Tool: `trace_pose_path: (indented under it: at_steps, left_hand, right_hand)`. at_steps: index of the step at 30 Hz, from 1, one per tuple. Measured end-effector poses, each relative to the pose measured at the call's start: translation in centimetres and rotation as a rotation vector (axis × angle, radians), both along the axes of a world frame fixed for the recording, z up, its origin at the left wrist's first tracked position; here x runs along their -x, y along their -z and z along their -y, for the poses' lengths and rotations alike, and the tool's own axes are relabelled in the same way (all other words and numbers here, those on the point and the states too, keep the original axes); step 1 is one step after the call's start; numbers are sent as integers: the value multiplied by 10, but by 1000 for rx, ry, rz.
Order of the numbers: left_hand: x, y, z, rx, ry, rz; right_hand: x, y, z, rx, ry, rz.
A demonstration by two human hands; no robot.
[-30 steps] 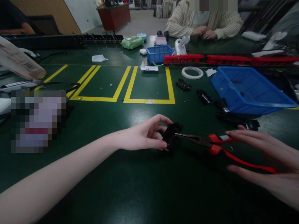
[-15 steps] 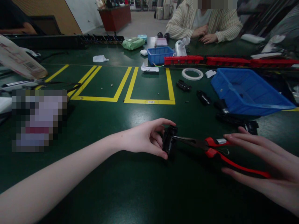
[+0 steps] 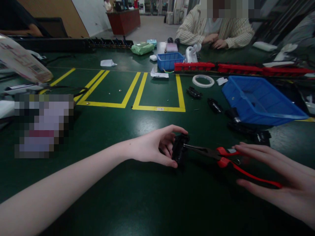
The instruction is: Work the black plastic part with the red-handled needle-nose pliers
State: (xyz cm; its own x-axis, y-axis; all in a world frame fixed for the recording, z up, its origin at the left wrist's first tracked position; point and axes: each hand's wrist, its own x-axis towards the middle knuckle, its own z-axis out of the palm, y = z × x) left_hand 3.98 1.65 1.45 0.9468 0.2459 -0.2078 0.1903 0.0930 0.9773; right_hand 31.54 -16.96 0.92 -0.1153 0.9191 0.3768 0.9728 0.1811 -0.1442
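My left hand point(image 3: 155, 147) grips a small black plastic part point(image 3: 179, 150), held just above the green table near its front. My right hand point(image 3: 275, 178) holds red-handled needle-nose pliers point(image 3: 228, 160) between fingers and thumb. The pliers' dark tips reach left into the black part. Both hands are low over the table, a little right of centre.
A large blue bin point(image 3: 258, 98) stands at the right with several black parts point(image 3: 215, 105) around it. A tape roll point(image 3: 203, 80), a small blue bin point(image 3: 169, 60) and red rails point(image 3: 241, 68) lie farther back. A person in a striped shirt point(image 3: 216, 29) sits across. Yellow lines point(image 3: 137, 88) mark the table.
My left hand has turned the black part more upright and drawn it slightly left. The pliers followed, their tips staying in the part. My view shifted a little.
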Motion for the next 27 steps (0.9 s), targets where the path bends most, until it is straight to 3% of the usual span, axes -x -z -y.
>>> trace_pose_path:
  at_steps: [5,13,27]
  left_hand:
    - [1,1,-1,-22,18,1]
    - [1,0,-1,-30,35,3]
    - [-1,0,2,-47,9,12]
  right_hand:
    - [-2,3,-4,66,-100,4]
    - [-1,5,-9,146,-125,-83]
    - [10,7,-15,142,-38,23]
